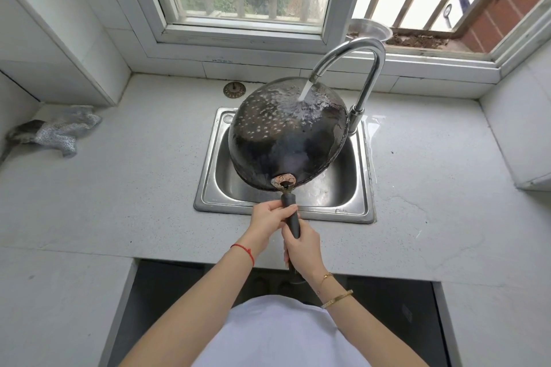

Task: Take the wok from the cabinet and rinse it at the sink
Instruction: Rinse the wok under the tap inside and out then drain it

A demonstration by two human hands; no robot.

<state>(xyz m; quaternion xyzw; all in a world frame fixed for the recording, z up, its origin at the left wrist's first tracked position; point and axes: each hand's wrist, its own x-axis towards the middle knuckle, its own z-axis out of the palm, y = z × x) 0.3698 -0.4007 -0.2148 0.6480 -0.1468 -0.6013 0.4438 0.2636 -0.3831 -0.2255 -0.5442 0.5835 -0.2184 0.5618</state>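
At the far left of the frame I see a crumpled silver scouring cloth lying on the pale countertop, and further in, near the back wall, a round metal sink strainer sits on the counter just beyond the basin. My left hand reaches in from lower centre, a red string bracelet at the wrist, its fingers wrapped shut around the upper part of the black handle. The wok is held over the stainless sink at frame centre, turned so its dark, dimpled underside faces up and toward me, tilted with the handle end lowest. Just right of that, my right hand clamps the lower part of the same handle, knuckles toward me, gold bracelets on the forearm. Above, the chrome gooseneck faucet arches from the basin's right rear corner, and its stream of water strikes the wok's upper back and spreads across it. A metal bowl rests on the window ledge behind, at upper right.
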